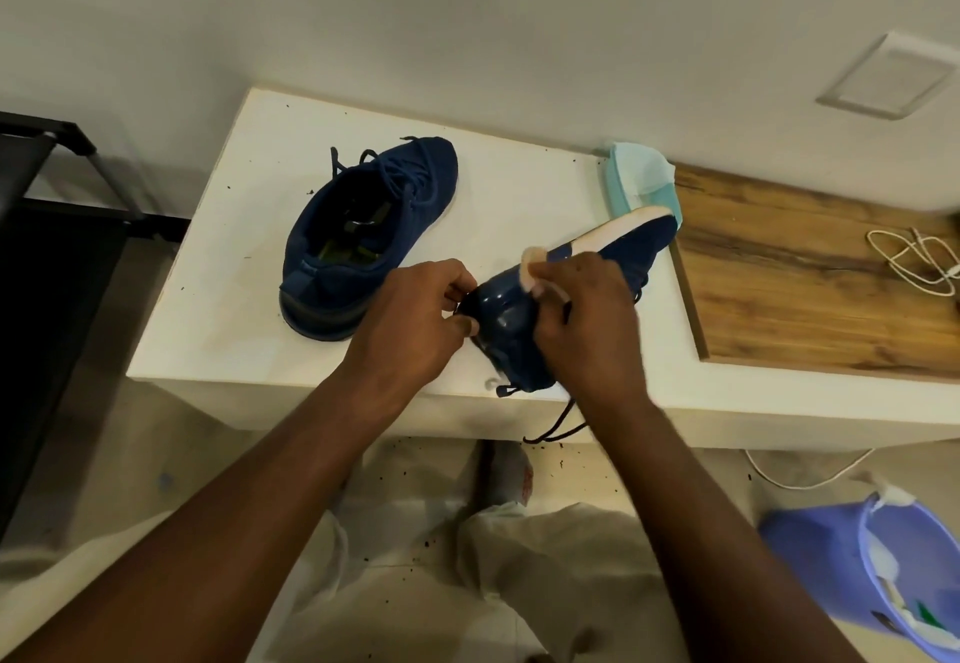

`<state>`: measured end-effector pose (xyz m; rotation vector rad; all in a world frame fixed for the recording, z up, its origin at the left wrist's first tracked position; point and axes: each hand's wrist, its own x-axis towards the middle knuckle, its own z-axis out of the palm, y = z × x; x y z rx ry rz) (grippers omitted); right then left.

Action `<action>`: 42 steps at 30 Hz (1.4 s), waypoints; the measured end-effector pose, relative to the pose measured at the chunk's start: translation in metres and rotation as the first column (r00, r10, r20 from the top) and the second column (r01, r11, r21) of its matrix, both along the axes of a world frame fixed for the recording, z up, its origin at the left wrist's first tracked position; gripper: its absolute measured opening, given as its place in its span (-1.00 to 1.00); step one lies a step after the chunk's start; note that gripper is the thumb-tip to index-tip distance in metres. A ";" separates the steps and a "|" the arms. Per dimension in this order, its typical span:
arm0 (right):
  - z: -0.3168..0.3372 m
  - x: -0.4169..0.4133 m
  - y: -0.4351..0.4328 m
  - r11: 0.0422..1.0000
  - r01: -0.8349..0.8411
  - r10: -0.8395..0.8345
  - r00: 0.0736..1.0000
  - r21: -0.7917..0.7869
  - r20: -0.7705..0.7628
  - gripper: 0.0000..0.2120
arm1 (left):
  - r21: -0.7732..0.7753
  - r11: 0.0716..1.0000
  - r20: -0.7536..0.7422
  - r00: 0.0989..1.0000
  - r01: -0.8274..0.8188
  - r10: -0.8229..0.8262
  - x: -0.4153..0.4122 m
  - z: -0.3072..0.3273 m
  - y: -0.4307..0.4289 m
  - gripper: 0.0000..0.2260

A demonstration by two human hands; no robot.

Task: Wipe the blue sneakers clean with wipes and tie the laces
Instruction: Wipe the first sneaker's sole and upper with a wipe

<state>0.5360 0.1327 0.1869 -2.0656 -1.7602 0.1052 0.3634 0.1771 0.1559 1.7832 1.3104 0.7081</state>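
Right hand (582, 298) pressing wipe (531, 271) on heel of sneaker (618, 251), toe away; left hand (415, 319) pinching heel.

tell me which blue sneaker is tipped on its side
The right-hand sneaker, held by both hands with its white sole edge turned up. The other sneaker sits upright on the white table, untouched.

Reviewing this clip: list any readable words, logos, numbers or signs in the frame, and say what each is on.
No text can be read in this frame.
Resting sneaker: a small pale mark near the heel collar, too blurred to read.
Held sneaker, gripped by the left hand and the right hand: no lettering visible.
Teal packet on the white table: no legible print.
Wall plate: blank.
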 end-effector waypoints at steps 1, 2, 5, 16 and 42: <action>0.002 -0.010 -0.008 0.995 -0.100 0.100 0.995 -0.016 0.022 -0.78 | 0.007 1.000 -0.006 1.000 0.000 0.000 0.000 0.000 0.000 -0.74; 0.005 -0.016 -0.013 0.979 -0.199 0.201 0.978 -0.046 0.046 -0.79 | 0.012 1.000 -0.003 1.000 0.001 -0.001 0.000 0.000 0.001 -0.74; 0.013 -0.005 -0.008 0.963 -0.260 0.265 0.961 -0.073 0.078 -0.77 | 0.008 1.000 0.011 1.000 0.005 -0.005 0.000 0.000 0.001 -0.76; 0.014 0.000 -0.008 0.968 -0.219 0.218 0.976 -0.120 -0.025 -0.78 | -0.035 0.999 0.029 1.000 0.011 -0.010 0.000 -0.003 0.003 -0.76; 0.009 0.024 -0.006 0.967 -0.251 0.238 0.942 -0.028 -0.235 -0.82 | 0.220 0.952 -0.109 0.976 0.211 -0.191 0.038 -0.001 -0.014 -0.26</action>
